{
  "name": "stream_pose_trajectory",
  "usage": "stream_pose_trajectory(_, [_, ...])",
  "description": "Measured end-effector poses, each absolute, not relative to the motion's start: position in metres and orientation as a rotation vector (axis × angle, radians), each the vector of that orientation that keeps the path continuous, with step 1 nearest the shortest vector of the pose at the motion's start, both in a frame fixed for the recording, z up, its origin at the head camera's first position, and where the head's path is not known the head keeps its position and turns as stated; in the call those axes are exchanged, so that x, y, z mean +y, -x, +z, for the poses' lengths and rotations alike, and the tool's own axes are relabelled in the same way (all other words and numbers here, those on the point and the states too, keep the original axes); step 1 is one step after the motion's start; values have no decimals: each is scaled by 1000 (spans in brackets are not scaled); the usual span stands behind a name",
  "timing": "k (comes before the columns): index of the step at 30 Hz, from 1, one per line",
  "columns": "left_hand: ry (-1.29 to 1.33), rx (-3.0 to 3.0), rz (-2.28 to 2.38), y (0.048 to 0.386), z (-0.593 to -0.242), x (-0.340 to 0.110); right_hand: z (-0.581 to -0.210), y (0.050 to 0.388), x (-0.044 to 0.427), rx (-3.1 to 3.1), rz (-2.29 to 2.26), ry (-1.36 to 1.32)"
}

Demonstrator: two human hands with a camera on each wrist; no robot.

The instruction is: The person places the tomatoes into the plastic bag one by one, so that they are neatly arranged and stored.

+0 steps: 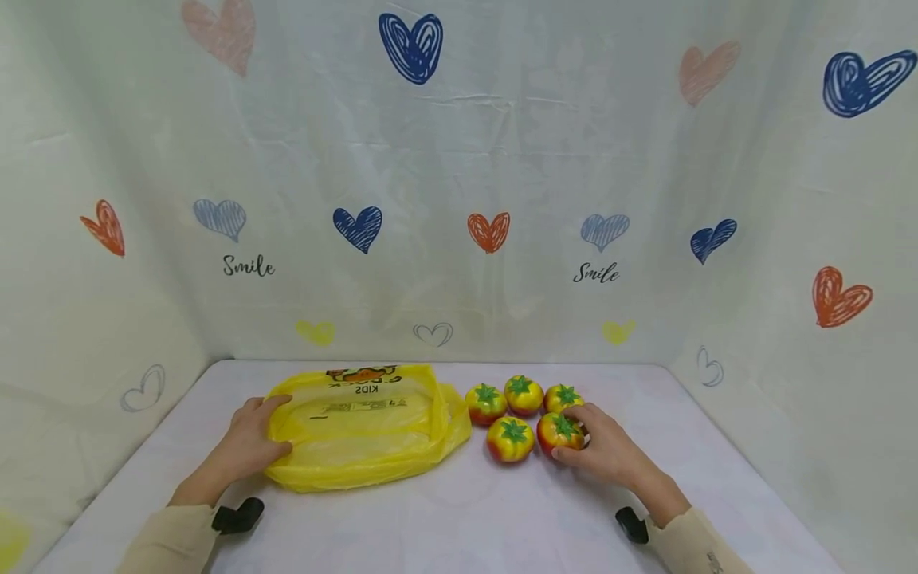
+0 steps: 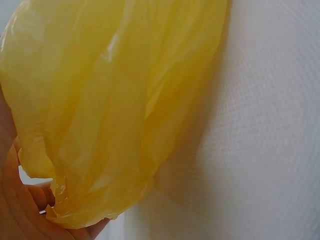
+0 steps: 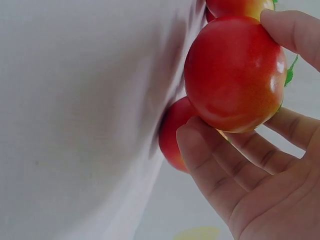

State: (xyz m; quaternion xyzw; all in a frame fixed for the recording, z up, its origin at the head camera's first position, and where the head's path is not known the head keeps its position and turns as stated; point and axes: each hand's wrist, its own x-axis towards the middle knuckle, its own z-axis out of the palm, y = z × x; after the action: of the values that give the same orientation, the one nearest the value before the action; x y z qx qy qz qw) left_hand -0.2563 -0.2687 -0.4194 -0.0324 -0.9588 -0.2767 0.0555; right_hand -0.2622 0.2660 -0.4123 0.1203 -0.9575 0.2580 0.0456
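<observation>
On the left of the table lies a yellow plastic bag (image 1: pixel 358 446) with printed lettering, puffed up and wrinkled. My left hand (image 1: pixel 253 438) grips its left end; in the left wrist view the fingers (image 2: pixel 37 197) go behind the crumpled plastic. To the right of the bag, my right hand (image 1: pixel 602 445) holds a red-and-yellow tomato (image 1: pixel 559 433) with a green leafy top, thumb on one side and fingers on the other. Seen from the right wrist, this tomato (image 3: pixel 235 75) shows its red, glossy underside, with another tomato (image 3: pixel 174 135) behind the fingers.
Several similar tomatoes stand close by: one in front (image 1: pixel 510 440), one nearest the bag (image 1: pixel 485 404), one at the back (image 1: pixel 523 395) and one behind my right hand (image 1: pixel 562 398). A white cloth covers the table (image 1: pixel 445 526). Heart-printed curtains (image 1: pixel 459 287) enclose its back and sides.
</observation>
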Motion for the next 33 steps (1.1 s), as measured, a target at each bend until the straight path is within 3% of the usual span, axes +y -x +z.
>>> stream_pose_trajectory(33, [141,-2912,-855,256,-419,-271,-403,259,264,-2824,747,-467])
